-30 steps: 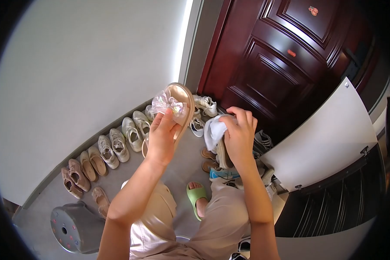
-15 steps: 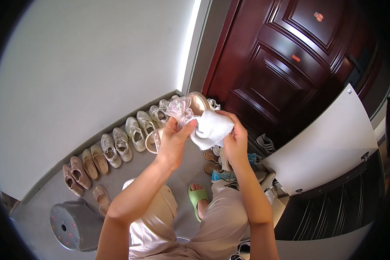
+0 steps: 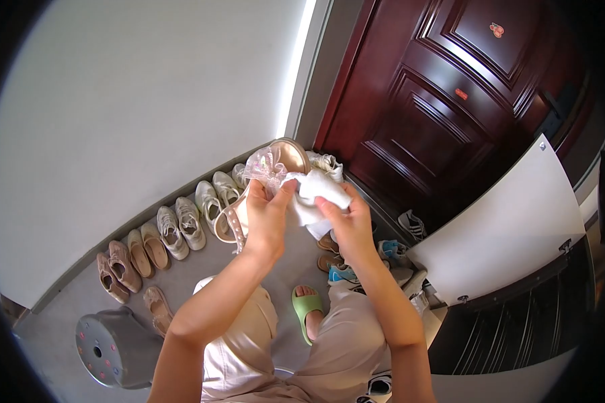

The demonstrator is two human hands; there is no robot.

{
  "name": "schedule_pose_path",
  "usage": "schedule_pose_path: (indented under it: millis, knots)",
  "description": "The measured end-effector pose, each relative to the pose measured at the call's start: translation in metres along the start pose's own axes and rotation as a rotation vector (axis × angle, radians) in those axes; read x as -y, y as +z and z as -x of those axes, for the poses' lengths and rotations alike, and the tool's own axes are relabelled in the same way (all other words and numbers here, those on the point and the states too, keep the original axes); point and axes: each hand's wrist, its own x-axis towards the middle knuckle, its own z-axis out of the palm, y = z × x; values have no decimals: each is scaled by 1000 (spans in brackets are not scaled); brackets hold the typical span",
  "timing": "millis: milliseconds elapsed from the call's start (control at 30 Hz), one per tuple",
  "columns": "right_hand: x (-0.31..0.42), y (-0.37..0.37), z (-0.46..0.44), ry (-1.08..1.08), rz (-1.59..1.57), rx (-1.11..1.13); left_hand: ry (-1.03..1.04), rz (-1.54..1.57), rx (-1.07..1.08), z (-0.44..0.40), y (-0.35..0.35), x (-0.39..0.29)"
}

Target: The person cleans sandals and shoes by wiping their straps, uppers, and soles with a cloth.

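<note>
A beige sandal [image 3: 293, 156] with a sheer, shiny bow and a pearl-studded strap is held up in front of me. My left hand [image 3: 267, 218] is closed around its middle, thumb near the bow. In my right hand [image 3: 351, 218] is a white cloth [image 3: 316, 191], bunched and pinched between thumb and fingers. The cloth lies against the sandal beside the bow, its other end by my left thumb. My left hand hides part of the sole.
Pairs of shoes [image 3: 180, 227] line the wall's foot. A grey stool [image 3: 114, 349] stands at lower left. More shoes [image 3: 343, 274] lie on the right by an open cabinet with a white flap [image 3: 511, 221]. A dark red door [image 3: 444, 114] is ahead. My foot wears a green slipper [image 3: 307, 302].
The sandal has shifted slightly left and tilted, showing more of its pearl strap. My right hand has moved a little left and down, folding and bunching the cloth.
</note>
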Motion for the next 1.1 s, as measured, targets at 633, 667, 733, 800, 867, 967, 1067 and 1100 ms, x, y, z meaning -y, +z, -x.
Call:
schedule_pose_path:
  millis: [633, 667, 733, 800, 867, 967, 1067, 1100]
  knots:
    - [8, -1, -4, -657, 741, -120, -219, 276, 319, -4, -16, 3]
    - [13, 3, -2, -673, 730, -107, -218, 274, 320, -4, -16, 2]
    - [18, 3, -6, -722, 699, -132, -185, 296, 441, -2, -13, -4]
    - [9, -5, -8, -522, 377, -2, -174, 294, 455, 2, -10, -8]
    - [6, -10, -7, -546, 389, -3, -170, 290, 469, 1, -11, -8]
    - [19, -14, -4, -568, 494, -199, -163, 321, 490, -5, -14, -9]
    - [17, -20, -5, -715, 658, -277, -156, 363, 497, -2, -11, -16]
    - [18, -17, -3, -723, 693, -257, -179, 366, 486, -1, -10, -16]
